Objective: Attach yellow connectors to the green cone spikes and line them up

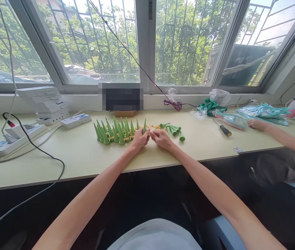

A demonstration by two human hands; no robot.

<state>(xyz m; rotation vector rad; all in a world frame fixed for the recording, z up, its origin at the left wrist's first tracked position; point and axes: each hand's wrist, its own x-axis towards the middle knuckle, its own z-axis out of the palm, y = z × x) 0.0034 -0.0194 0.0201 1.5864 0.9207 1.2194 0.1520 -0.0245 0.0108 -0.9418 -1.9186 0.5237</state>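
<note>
Here in the head view, we see the left hand (140, 139) gripping an upright green cone (144, 126). Just beside it, the right hand (161, 139) has its fingers curled in; we can't tell whether they grip anything. Left of us, more green cones (115, 134) stand grouped on the table (84, 156); right, loose green cones (174, 132) lie near yellow pieces (157, 127).

Boxes (49, 105) left of cones (121, 136), screwdriver (224, 130) right

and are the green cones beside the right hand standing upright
No, the green cones beside the right hand lie on their sides.
</note>
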